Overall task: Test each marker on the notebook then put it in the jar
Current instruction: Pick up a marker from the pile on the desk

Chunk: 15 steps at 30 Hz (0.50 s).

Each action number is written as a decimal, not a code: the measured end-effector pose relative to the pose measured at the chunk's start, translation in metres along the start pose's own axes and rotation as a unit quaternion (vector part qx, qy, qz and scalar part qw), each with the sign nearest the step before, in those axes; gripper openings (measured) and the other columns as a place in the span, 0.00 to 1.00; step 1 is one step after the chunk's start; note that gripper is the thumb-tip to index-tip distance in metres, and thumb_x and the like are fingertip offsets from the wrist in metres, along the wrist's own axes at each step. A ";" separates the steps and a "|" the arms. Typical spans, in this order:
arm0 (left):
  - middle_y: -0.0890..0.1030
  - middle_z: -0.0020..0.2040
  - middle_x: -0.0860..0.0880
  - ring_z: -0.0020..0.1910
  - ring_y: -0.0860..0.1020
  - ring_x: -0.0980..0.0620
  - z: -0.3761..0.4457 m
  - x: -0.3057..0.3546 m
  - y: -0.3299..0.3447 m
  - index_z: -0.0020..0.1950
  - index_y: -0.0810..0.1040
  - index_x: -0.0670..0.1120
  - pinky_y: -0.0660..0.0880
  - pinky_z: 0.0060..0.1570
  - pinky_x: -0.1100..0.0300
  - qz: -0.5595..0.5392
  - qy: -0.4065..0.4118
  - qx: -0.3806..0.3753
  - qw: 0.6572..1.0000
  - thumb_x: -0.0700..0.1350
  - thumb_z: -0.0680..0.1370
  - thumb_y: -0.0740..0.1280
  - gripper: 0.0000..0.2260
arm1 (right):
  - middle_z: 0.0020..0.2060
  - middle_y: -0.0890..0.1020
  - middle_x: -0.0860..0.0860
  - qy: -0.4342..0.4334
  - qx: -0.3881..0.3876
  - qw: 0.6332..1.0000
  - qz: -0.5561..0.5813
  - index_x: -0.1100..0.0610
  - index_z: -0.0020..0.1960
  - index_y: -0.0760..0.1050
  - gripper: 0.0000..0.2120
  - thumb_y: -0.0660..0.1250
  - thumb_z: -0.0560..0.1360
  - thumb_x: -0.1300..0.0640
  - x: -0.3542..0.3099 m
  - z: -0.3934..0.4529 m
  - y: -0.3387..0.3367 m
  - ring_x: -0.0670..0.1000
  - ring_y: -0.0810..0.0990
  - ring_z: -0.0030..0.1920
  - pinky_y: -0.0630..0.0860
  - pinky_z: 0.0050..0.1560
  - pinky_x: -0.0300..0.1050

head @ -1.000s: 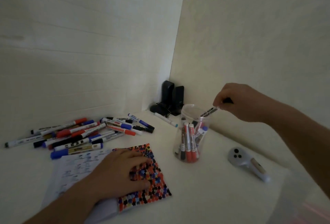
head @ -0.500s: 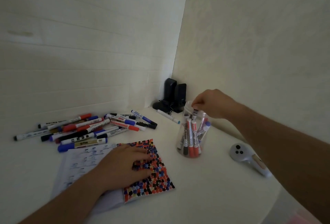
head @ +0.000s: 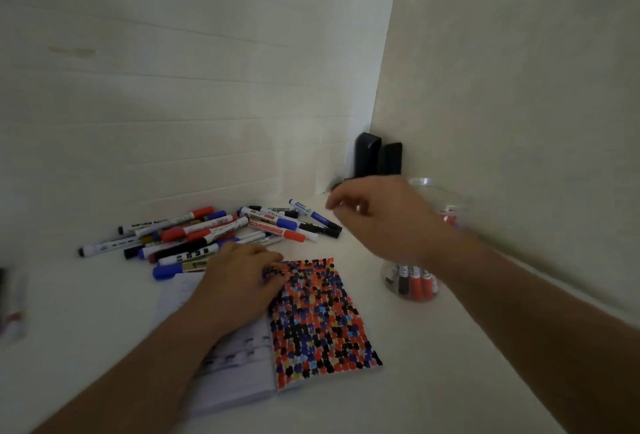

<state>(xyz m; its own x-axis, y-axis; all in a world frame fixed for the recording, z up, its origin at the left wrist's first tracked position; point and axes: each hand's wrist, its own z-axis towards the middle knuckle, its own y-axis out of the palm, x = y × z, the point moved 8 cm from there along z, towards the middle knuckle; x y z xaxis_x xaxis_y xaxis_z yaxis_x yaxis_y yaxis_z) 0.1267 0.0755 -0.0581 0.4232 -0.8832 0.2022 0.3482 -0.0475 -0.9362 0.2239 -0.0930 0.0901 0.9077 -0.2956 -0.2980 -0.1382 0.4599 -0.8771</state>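
An open notebook [head: 318,323] lies on the white table, its right page covered with red, blue and black dots. My left hand [head: 239,281] rests flat on it, fingers touching the dotted page. A pile of markers [head: 214,236] with red, blue and black caps lies behind the notebook. A clear jar [head: 415,281] with several markers in it stands to the right, partly hidden by my right forearm. My right hand [head: 381,215] hovers above the table between the jar and the pile, fingers loosely curled, holding nothing.
Two black upright objects [head: 377,160] stand in the wall corner behind the jar. Something blurred lies at the left edge [head: 12,305]. Walls close off the back and right side.
My right hand has let the marker go into the jar and moved left toward the marker pile. The left hand has stayed on the notebook. The camera has tilted down.
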 end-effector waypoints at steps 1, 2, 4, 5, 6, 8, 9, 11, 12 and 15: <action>0.75 0.71 0.55 0.68 0.70 0.49 0.001 0.000 0.003 0.73 0.74 0.59 0.66 0.68 0.51 0.024 -0.011 -0.014 1.000 0.66 0.81 0.58 0.24 | 0.50 0.81 0.42 0.010 -0.047 0.998 0.027 0.46 0.61 0.82 0.10 0.63 0.84 0.51 0.001 0.000 0.032 0.40 0.78 0.47 0.74 0.48 0.36; 0.74 0.72 0.54 0.68 0.69 0.48 0.002 0.001 0.005 0.74 0.72 0.58 0.65 0.68 0.50 0.038 -0.021 -0.031 0.999 0.67 0.81 0.55 0.26 | 0.53 0.81 0.43 0.020 -0.082 0.996 0.032 0.46 0.61 0.82 0.11 0.62 0.85 0.50 0.007 0.003 0.064 0.42 0.78 0.50 0.76 0.52 0.40; 0.73 0.71 0.51 0.68 0.67 0.47 0.004 0.000 0.011 0.76 0.70 0.57 0.65 0.68 0.50 0.046 -0.042 -0.063 0.996 0.70 0.81 0.53 0.29 | 0.62 0.78 0.48 0.059 -0.133 0.989 0.005 0.46 0.66 0.80 0.15 0.60 0.85 0.47 0.030 0.007 0.117 0.48 0.77 0.61 0.75 0.64 0.48; 0.73 0.70 0.51 0.67 0.66 0.47 0.004 -0.001 0.012 0.77 0.70 0.57 0.66 0.67 0.51 0.050 -0.049 -0.074 0.995 0.71 0.80 0.52 0.30 | 0.66 0.75 0.49 0.083 -0.145 0.986 -0.013 0.45 0.69 0.78 0.17 0.58 0.85 0.46 0.043 0.008 0.135 0.51 0.73 0.65 0.72 0.68 0.50; 0.72 0.70 0.51 0.67 0.66 0.47 0.005 -0.003 0.014 0.77 0.69 0.58 0.66 0.67 0.51 0.054 -0.054 -0.085 0.993 0.72 0.79 0.52 0.31 | 0.68 0.73 0.50 0.099 -0.146 0.984 -0.026 0.45 0.71 0.76 0.18 0.56 0.86 0.45 0.051 0.007 0.145 0.53 0.70 0.68 0.70 0.70 0.51; 0.72 0.68 0.51 0.67 0.65 0.47 0.007 -0.003 0.015 0.77 0.68 0.59 0.66 0.66 0.51 0.062 -0.054 -0.097 0.992 0.72 0.78 0.53 0.31 | 0.66 0.74 0.50 0.095 -0.135 0.986 -0.033 0.48 0.69 0.77 0.18 0.53 0.87 0.46 0.058 0.006 0.153 0.53 0.67 0.67 0.66 0.69 0.50; 0.72 0.68 0.51 0.67 0.65 0.48 0.007 -0.002 0.016 0.77 0.68 0.60 0.66 0.66 0.51 0.062 -0.055 -0.102 0.991 0.72 0.78 0.54 0.31 | 0.64 0.75 0.50 0.084 -0.134 0.987 -0.031 0.49 0.68 0.78 0.19 0.53 0.87 0.48 0.058 0.005 0.154 0.52 0.66 0.65 0.64 0.68 0.49; 0.72 0.68 0.51 0.67 0.65 0.48 0.007 -0.001 0.014 0.77 0.68 0.61 0.66 0.66 0.51 0.055 -0.059 -0.101 0.992 0.73 0.78 0.55 0.31 | 0.65 0.76 0.49 0.068 -0.125 0.990 -0.020 0.49 0.68 0.79 0.18 0.54 0.87 0.49 0.059 0.006 0.152 0.51 0.66 0.65 0.63 0.68 0.48; 0.72 0.68 0.52 0.66 0.65 0.49 0.007 -0.001 0.013 0.77 0.68 0.61 0.66 0.65 0.51 0.052 -0.060 -0.094 0.992 0.73 0.78 0.55 0.31 | 0.67 0.75 0.48 0.065 -0.115 0.991 -0.015 0.47 0.70 0.78 0.18 0.56 0.86 0.48 0.062 0.006 0.153 0.51 0.66 0.66 0.64 0.69 0.48; 0.73 0.68 0.54 0.66 0.65 0.50 0.005 0.000 0.009 0.75 0.70 0.63 0.67 0.65 0.51 0.035 -0.064 -0.074 0.995 0.73 0.77 0.58 0.29 | 0.66 0.75 0.45 0.066 -0.091 0.994 -0.003 0.43 0.69 0.78 0.16 0.62 0.84 0.46 0.070 0.005 0.155 0.50 0.68 0.66 0.68 0.69 0.49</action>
<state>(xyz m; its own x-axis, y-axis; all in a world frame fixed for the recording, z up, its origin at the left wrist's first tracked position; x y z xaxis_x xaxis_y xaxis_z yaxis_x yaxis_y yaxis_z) 0.1338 0.0775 -0.0647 0.5483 -0.8206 0.1609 0.1910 -0.0645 -0.9795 0.2681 -0.0387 -0.0647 0.8503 -0.4105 -0.3293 -0.2138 0.3024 -0.9289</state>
